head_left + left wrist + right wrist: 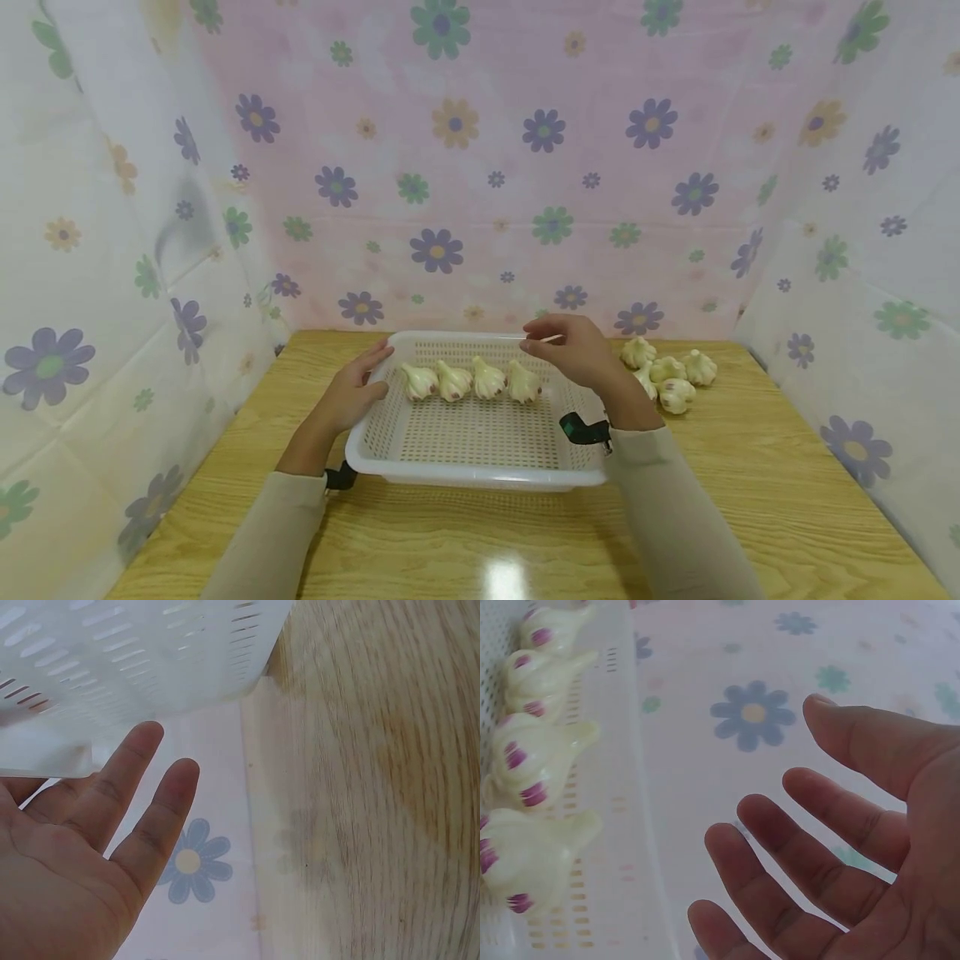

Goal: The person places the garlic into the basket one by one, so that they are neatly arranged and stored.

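Observation:
Inside a white plastic basket point(480, 477), several garlic bulbs point(490, 379) stand in a row along its far side. My left hand point(349, 392) holds the basket's left rim, thumb over the inner edge and fingers toward the outside. In the left wrist view, two fingers point(161, 814) stretch out straight beside the slotted wall. Over the far right part of the basket, my right hand point(573, 350) is raised with nothing in it. Its fingers point(776, 862) are spread and loosely bent in the right wrist view, to one side of the garlic row.
More garlic bulbs point(677, 395) lie heaped on the wooden table point(757, 500), right of the basket and partly behind my right wrist. Flower-patterned cloth point(495, 167) encloses the table at the back and both sides. Dark wrist devices point(585, 429) sit at my cuffs.

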`<state>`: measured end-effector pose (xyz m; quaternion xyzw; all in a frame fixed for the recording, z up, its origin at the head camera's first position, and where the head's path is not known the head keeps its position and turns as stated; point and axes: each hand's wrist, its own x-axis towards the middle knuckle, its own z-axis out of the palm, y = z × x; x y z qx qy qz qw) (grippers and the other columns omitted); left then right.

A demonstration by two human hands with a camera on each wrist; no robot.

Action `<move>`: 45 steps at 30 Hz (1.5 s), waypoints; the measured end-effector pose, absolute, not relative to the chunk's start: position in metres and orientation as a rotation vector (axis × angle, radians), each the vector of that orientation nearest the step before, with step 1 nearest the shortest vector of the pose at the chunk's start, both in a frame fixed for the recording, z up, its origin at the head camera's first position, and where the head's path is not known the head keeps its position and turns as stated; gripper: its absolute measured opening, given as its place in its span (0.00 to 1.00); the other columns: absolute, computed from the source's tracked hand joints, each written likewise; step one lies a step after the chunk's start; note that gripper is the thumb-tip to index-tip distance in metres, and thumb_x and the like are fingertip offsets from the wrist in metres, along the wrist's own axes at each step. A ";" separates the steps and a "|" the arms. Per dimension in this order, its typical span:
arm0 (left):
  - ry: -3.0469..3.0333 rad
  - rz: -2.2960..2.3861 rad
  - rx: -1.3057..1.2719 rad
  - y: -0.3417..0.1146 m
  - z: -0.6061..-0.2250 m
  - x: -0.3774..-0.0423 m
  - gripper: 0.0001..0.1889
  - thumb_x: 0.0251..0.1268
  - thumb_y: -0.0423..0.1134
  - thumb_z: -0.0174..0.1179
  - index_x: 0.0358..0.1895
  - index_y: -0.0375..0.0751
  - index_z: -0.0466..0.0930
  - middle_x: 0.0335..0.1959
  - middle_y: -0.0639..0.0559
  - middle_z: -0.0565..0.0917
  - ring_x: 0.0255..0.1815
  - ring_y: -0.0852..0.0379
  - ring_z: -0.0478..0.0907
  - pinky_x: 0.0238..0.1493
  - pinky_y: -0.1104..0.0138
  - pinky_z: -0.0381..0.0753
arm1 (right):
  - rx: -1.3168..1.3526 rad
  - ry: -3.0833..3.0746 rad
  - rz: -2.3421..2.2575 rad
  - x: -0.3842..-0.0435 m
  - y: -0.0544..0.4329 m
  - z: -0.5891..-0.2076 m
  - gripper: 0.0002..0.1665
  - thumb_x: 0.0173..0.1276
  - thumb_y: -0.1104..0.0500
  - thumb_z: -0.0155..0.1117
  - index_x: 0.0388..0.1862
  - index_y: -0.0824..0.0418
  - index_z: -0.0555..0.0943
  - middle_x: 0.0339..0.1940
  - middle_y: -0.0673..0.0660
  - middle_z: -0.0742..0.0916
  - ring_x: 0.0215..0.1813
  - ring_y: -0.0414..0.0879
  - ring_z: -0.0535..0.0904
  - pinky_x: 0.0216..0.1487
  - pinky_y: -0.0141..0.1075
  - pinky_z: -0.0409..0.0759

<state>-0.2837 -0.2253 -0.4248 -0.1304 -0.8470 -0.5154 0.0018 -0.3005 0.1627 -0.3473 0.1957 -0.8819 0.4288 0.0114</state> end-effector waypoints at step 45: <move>-2.690 -1.464 -0.425 -0.224 -0.425 -0.282 0.38 0.66 0.33 0.54 0.82 0.40 0.59 0.86 0.57 0.49 0.84 0.38 0.52 0.67 0.46 0.78 | -0.010 -2.688 1.225 -0.274 0.341 -0.382 0.46 0.74 0.31 0.55 0.77 0.61 0.70 0.75 0.70 0.73 0.72 0.71 0.71 0.53 0.50 0.86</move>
